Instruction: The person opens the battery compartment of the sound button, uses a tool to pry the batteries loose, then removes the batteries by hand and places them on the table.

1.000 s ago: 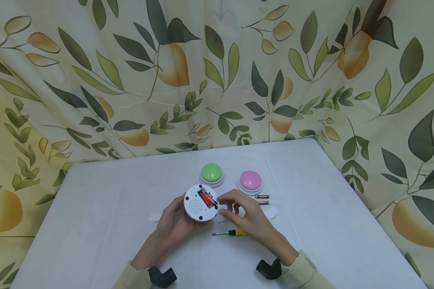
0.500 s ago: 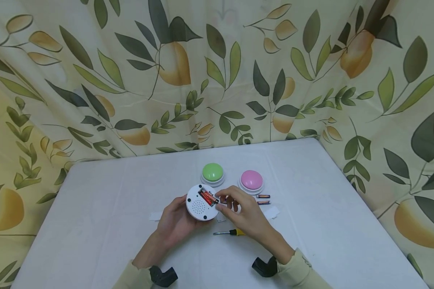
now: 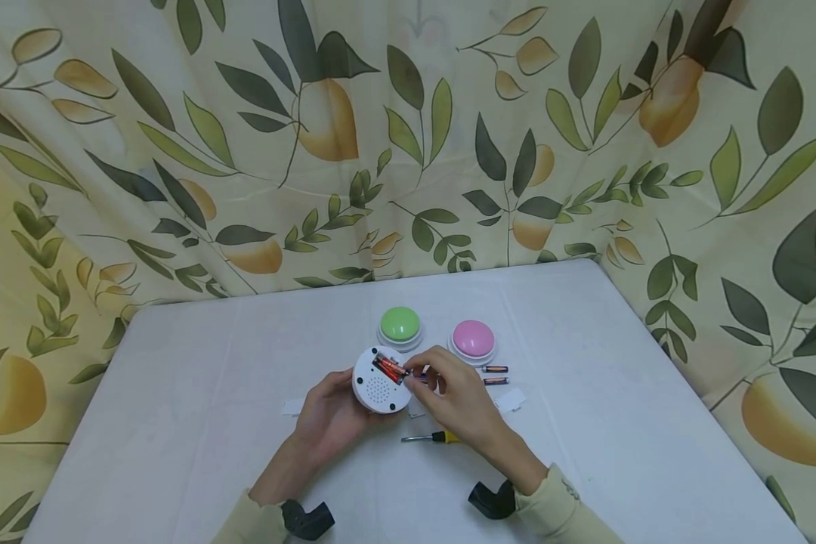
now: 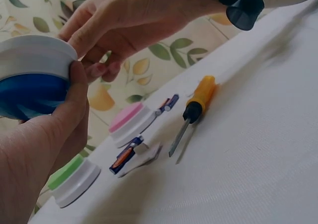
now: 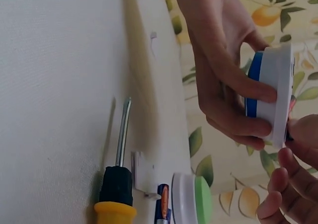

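Note:
My left hand (image 3: 329, 423) grips a round white push-button device (image 3: 378, 393) by its rim, raised over the table. Its underside, with a speaker grid and an open battery compartment, faces up; the blue dome (image 4: 32, 92) points away from the head camera. Red and black batteries (image 3: 389, 368) lie in the compartment, one with an end lifted. The curled thumb and forefinger of my right hand (image 3: 459, 397) pinch that raised end at the compartment's right side. In the right wrist view, the right thumb (image 5: 304, 130) hides part of the battery.
Behind the device stand a green-domed button (image 3: 400, 325) and a pink-domed one (image 3: 473, 340). Loose batteries (image 3: 496, 381) lie near the pink one. A yellow-and-black screwdriver (image 4: 201, 97) is on the white table (image 3: 197, 378), by small white pieces (image 3: 512, 400).
My right thumb and forefinger have closed in on the battery end. My left hand has turned the device slightly and shifted it a little to the right.

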`<state>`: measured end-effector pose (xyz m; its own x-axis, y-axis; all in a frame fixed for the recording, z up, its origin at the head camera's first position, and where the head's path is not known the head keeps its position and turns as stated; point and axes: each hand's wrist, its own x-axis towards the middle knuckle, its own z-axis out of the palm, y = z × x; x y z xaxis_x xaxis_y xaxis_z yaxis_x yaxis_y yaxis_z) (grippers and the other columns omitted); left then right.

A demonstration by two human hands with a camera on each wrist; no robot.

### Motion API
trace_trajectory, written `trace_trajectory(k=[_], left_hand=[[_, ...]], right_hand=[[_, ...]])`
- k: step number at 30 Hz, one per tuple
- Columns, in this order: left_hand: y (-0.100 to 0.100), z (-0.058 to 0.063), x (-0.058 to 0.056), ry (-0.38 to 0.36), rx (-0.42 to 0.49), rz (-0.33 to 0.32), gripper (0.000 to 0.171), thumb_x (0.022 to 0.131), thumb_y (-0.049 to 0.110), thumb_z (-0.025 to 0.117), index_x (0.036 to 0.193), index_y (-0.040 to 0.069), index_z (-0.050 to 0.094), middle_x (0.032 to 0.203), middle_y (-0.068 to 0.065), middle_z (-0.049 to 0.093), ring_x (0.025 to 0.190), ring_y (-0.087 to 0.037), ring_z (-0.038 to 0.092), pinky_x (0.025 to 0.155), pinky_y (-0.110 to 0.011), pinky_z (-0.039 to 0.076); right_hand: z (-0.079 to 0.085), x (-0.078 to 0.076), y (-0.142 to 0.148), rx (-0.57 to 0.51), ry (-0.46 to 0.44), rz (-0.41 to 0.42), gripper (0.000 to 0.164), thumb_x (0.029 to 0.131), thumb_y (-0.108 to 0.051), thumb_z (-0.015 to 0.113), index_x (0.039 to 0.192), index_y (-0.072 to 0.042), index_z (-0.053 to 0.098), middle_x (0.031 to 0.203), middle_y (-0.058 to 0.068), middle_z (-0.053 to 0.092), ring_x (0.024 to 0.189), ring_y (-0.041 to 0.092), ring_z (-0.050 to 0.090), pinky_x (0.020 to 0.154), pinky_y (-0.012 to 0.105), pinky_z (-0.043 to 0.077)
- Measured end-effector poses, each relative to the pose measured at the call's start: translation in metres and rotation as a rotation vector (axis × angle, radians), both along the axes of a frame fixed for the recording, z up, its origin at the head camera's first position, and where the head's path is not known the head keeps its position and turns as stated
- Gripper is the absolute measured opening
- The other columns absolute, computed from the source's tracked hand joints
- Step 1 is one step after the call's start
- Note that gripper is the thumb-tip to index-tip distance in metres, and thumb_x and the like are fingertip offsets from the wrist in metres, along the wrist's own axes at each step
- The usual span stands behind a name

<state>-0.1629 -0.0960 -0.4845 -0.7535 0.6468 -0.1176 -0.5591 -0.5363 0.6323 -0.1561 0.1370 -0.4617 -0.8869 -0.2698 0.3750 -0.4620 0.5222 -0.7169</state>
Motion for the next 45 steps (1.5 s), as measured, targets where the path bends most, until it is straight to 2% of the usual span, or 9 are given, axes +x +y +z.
trace_trajectory(k=[4, 8, 16, 28, 34, 40, 45], left_hand=[[0.001, -0.002, 0.000, -0.029, 0.011, 0.019, 0.064, 0.111, 0.032, 0.021, 0.168, 0.015, -0.002, 0.175, -0.012, 0.002, 0.160, -0.029, 0.010, 0.122, -0.049, 0.034], [0.000, -0.003, -0.001, -0.053, 0.034, 0.034, 0.064, 0.111, 0.032, 0.021, 0.168, 0.016, -0.003, 0.175, -0.011, 0.001, 0.161, -0.029, 0.007, 0.123, -0.048, 0.033], [-0.004, -0.004, -0.001, -0.057, 0.070, 0.041, 0.064, 0.111, 0.031, 0.019, 0.168, 0.016, -0.007, 0.176, -0.012, -0.006, 0.161, -0.030, 0.003, 0.123, -0.049, 0.032], [-0.014, -0.005, 0.002, -0.085, 0.111, 0.115, 0.063, 0.110, 0.031, 0.019, 0.168, 0.022, -0.003, 0.176, -0.008, -0.001, 0.161, -0.029, 0.004, 0.119, -0.047, 0.038], [-0.018, -0.003, 0.003, -0.097, 0.170, 0.140, 0.062, 0.110, 0.034, 0.016, 0.168, 0.021, -0.005, 0.175, -0.009, -0.002, 0.160, -0.028, 0.009, 0.118, -0.043, 0.041], [-0.024, -0.002, 0.005, -0.094, 0.190, 0.159, 0.061, 0.111, 0.035, 0.014, 0.167, 0.021, -0.004, 0.175, -0.009, -0.002, 0.155, -0.026, 0.022, 0.117, -0.043, 0.042], [-0.029, -0.002, 0.005, -0.115, 0.212, 0.184, 0.059, 0.110, 0.035, 0.014, 0.166, 0.022, 0.000, 0.174, -0.008, 0.002, 0.152, -0.025, 0.030, 0.117, -0.043, 0.041]], right_hand=[[-0.001, 0.000, -0.003, 0.030, 0.041, -0.026, 0.020, 0.092, -0.013, 0.080, 0.110, -0.019, 0.072, 0.095, -0.008, 0.067, 0.079, 0.009, 0.056, 0.064, 0.019, 0.048], [0.000, 0.001, -0.006, 0.065, 0.066, -0.068, 0.020, 0.092, -0.013, 0.080, 0.110, -0.017, 0.073, 0.094, -0.007, 0.069, 0.078, 0.009, 0.056, 0.062, 0.018, 0.046], [0.004, -0.003, -0.009, 0.082, 0.046, -0.086, 0.018, 0.094, -0.012, 0.078, 0.111, -0.017, 0.075, 0.097, -0.007, 0.075, 0.077, 0.007, 0.058, 0.063, 0.021, 0.051], [0.007, -0.016, -0.018, -0.055, -0.085, -0.043, 0.016, 0.096, -0.017, 0.076, 0.111, -0.021, 0.075, 0.090, -0.009, 0.070, 0.071, 0.010, 0.053, 0.057, 0.020, 0.043], [0.011, -0.022, -0.025, -0.120, -0.179, -0.029, 0.015, 0.098, -0.020, 0.073, 0.113, -0.021, 0.074, 0.094, -0.008, 0.073, 0.079, 0.014, 0.058, 0.068, 0.022, 0.050], [0.015, -0.028, -0.029, -0.195, -0.279, -0.002, 0.014, 0.100, -0.022, 0.071, 0.113, -0.021, 0.074, 0.097, -0.004, 0.074, 0.086, 0.017, 0.062, 0.075, 0.025, 0.052], [0.014, -0.036, -0.033, -0.272, -0.360, 0.046, 0.014, 0.101, -0.021, 0.069, 0.114, -0.017, 0.074, 0.101, 0.000, 0.077, 0.087, 0.018, 0.065, 0.074, 0.025, 0.051]])
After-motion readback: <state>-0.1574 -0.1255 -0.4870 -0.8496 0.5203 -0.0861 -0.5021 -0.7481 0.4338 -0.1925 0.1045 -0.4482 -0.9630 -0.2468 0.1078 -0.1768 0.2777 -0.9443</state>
